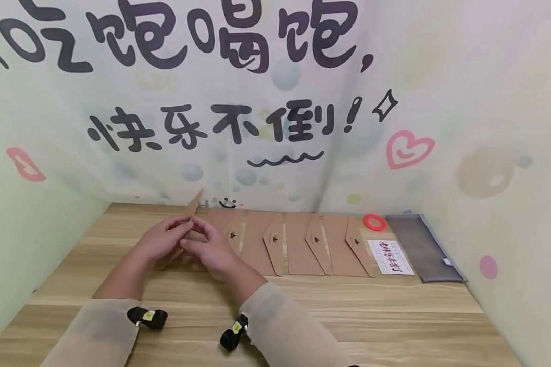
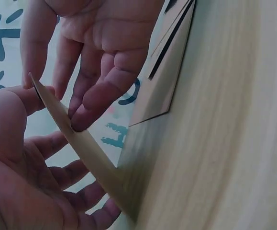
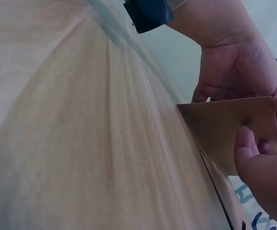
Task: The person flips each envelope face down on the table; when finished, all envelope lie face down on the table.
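A brown kraft envelope (image 1: pixel 194 205) stands tilted up on its edge at the left end of the row. My left hand (image 1: pixel 165 238) holds it from the left, thumb near its upper edge and fingers spread behind it in the left wrist view. From the other side my right hand (image 1: pixel 215 251) grips the same envelope (image 3: pixel 212 124), its curled fingertips on the face and another finger at the top corner. Several like envelopes (image 1: pixel 261 224) lie flat to the right, their pointed flaps bearing a small dark crown print. My hands hide part of the held envelope.
Right of the row lie a red ring-shaped tape roll (image 1: pixel 374 222), a white card with red writing (image 1: pixel 391 257) and a grey mesh zip pouch (image 1: pixel 424 250). A printed cloth (image 1: pixel 239 173) hangs behind the wood-grain table (image 1: pixel 349 321).
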Available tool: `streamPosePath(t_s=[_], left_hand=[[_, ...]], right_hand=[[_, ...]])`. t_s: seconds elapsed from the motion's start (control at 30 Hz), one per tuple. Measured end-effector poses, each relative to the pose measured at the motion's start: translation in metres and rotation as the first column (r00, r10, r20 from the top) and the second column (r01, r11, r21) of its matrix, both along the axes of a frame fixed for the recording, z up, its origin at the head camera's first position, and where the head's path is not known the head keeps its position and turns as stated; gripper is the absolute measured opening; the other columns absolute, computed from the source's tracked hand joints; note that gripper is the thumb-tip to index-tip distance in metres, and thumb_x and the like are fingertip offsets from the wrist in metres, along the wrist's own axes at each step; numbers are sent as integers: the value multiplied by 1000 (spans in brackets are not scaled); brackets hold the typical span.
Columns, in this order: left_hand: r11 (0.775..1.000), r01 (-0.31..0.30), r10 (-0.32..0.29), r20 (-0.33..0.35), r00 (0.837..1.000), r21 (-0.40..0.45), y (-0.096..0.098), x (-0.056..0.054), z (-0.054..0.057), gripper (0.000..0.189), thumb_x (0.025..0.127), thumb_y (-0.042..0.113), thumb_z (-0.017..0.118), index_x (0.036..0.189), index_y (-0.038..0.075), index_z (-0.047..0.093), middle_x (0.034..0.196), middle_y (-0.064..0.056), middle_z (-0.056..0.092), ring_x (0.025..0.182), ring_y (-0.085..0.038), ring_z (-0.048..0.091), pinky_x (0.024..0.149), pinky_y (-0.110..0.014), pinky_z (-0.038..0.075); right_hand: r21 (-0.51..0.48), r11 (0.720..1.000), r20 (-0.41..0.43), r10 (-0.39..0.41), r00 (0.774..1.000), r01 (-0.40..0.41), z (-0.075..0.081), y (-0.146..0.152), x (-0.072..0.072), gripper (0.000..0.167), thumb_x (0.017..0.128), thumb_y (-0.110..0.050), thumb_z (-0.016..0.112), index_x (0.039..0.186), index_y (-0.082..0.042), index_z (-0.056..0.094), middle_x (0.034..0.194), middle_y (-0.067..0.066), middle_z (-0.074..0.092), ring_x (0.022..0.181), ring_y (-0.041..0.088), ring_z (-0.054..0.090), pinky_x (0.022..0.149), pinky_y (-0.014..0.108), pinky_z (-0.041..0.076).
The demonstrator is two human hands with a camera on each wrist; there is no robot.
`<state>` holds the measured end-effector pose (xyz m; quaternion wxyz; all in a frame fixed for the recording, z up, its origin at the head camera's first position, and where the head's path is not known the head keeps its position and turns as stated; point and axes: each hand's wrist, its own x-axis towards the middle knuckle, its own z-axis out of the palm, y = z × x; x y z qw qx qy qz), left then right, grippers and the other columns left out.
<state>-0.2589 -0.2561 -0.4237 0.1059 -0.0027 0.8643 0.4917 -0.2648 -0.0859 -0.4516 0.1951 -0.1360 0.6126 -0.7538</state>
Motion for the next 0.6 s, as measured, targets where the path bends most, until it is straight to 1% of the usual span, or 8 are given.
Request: streamPosePath(t_s=[0.07, 0.17, 0.23, 0.3, 0.37, 0.47, 0.53, 0.6], left_hand=[[999, -22, 21, -16, 1000, -38, 1, 2, 3, 77, 110, 61, 44, 168, 11, 35, 166, -25, 44, 140, -44, 53, 107, -50, 55], [995, -49, 45, -46, 998, -84, 3, 3, 8, 72, 111, 59, 41, 165, 11, 40, 162, -25, 49, 127, -39, 60, 93, -41, 57], [994, -57, 52, -58, 997, -88, 3, 4, 11, 69, 112, 53, 39, 165, 9, 40, 163, -26, 48, 130, -42, 61, 97, -45, 60], [993, -66, 58, -76, 995, -103, 4, 5, 14, 67, 113, 50, 37, 165, 8, 40, 168, -24, 43, 140, -42, 57, 105, -50, 58], [992, -80, 73, -78, 994, -95, 4, 6, 17, 65, 113, 47, 36, 165, 9, 40, 165, -24, 46, 138, -43, 57, 107, -52, 56], [989, -121, 114, -91, 989, -82, 4, 7, 21, 62, 112, 45, 39, 164, 12, 43, 160, -22, 52, 134, -40, 56, 104, -51, 53], [987, -149, 143, -92, 985, -59, 3, 7, 24, 60, 112, 44, 41, 164, 14, 44, 160, -21, 52, 136, -41, 55, 105, -53, 52], [984, -173, 170, -98, 981, -28, 0, 8, 25, 59, 112, 40, 42, 164, 13, 43, 165, -19, 49, 146, -42, 50, 112, -58, 50]], right_hand=[[-9, 1000, -5, 20, 1000, -20, -1, 0, 1, 68, 101, -11, 72, 162, -24, 47, 157, -2, 56, 121, 15, 68, 107, 40, 59], [-27, 998, -10, 61, 998, -61, -1, 0, 2, 65, 104, -15, 69, 163, -30, 46, 162, -1, 53, 126, 21, 68, 114, 49, 55], [-30, 995, -14, 98, 995, -98, -1, 0, 2, 64, 107, -16, 66, 164, -33, 43, 165, 1, 49, 128, 25, 68, 117, 56, 51], [-23, 992, -16, 125, 992, -126, -1, 0, 3, 63, 108, -18, 64, 164, -38, 42, 168, 2, 46, 130, 31, 68, 117, 60, 50], [-10, 989, -13, 145, 989, -145, -1, 0, 3, 64, 108, -20, 64, 163, -43, 41, 170, 2, 44, 132, 35, 67, 116, 61, 51], [10, 987, 0, 162, 987, -162, 0, 0, 3, 62, 107, -21, 66, 159, -47, 46, 170, 1, 42, 135, 39, 64, 114, 59, 53], [27, 985, 12, 172, 985, -172, 0, -1, 4, 59, 106, -21, 67, 157, -46, 49, 170, 0, 43, 135, 35, 64, 113, 56, 54], [42, 983, 26, 176, 984, -177, 0, -1, 5, 57, 106, -22, 68, 157, -39, 52, 169, -2, 45, 134, 29, 65, 113, 54, 54]])
